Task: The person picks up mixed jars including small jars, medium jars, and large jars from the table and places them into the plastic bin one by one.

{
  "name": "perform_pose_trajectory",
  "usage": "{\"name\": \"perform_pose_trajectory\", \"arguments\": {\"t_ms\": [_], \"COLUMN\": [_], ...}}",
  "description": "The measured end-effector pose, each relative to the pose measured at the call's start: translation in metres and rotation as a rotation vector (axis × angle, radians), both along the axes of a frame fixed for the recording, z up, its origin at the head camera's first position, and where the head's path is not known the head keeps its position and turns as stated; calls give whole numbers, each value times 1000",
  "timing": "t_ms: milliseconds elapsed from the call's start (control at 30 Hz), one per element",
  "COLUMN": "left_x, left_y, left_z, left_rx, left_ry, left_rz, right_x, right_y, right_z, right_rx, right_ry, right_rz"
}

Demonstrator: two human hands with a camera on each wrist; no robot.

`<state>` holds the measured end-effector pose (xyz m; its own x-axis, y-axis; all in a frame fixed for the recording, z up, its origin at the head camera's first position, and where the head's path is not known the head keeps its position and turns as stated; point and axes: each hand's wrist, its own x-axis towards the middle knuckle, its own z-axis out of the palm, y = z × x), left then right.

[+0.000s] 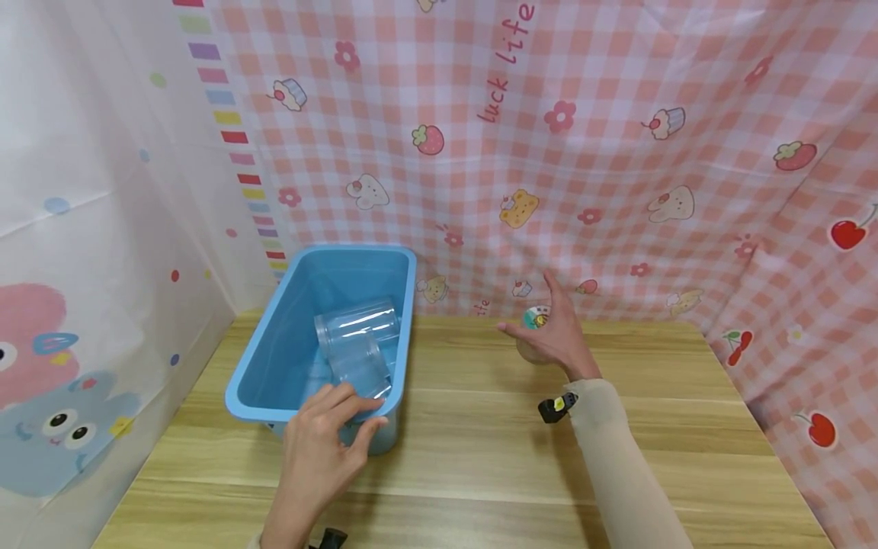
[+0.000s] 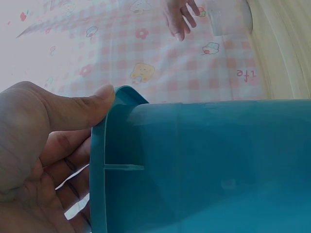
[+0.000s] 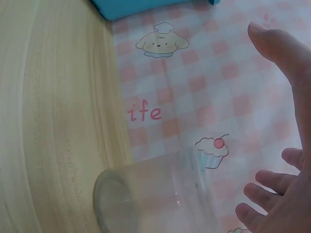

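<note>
A blue plastic bin (image 1: 238,408) stands at the left of the table. My left hand (image 1: 322,438) pinches its near rim by the right corner, as the left wrist view also shows. Inside the bin lie two clear plastic jars, one (image 1: 363,319) behind the other (image 1: 358,364). Toward the back edge of the table, another clear jar (image 3: 150,194) stands upright. My right hand (image 1: 557,335) hovers by that jar's upper part, thumb and fingers spread wide, holding nothing. In the head view the hand partly covers the jar, and a round teal patch shows near its top.
The wooden table (image 1: 473,457) ends at a pink checked cloth (image 1: 480,183) hanging behind it. A white printed cloth (image 1: 123,229) hangs on the left. Each wrist carries a small black device, one (image 1: 557,408) seen beside the right sleeve.
</note>
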<state>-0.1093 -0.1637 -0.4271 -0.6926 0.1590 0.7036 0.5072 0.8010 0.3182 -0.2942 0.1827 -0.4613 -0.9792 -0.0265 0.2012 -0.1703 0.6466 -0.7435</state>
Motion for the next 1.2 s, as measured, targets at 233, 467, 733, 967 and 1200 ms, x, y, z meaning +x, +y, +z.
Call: {"name": "perform_pose_trajectory", "arguments": {"t_ms": [233, 467, 733, 967, 1200], "left_x": [0, -1, -1, -1, 0], "left_y": [0, 0, 0, -1, 0], "left_z": [1, 0, 0, 0, 0], "left_rx": [0, 3, 13, 16, 11], "left_ry": [-10, -10, -16, -8, -16], "left_rz": [-2, -5, -12, -15, -1], "right_x": [-3, -5, -7, -8, -7], "right_y": [7, 15, 19, 22, 24], "right_z": [-9, -14, -21, -34, -45], "right_rx": [-96, -147, -156, -164, -230], "right_ry": [-45, -66, -97, -179, -208], "right_rz": [-9, -31, -41, -59, -78]}}
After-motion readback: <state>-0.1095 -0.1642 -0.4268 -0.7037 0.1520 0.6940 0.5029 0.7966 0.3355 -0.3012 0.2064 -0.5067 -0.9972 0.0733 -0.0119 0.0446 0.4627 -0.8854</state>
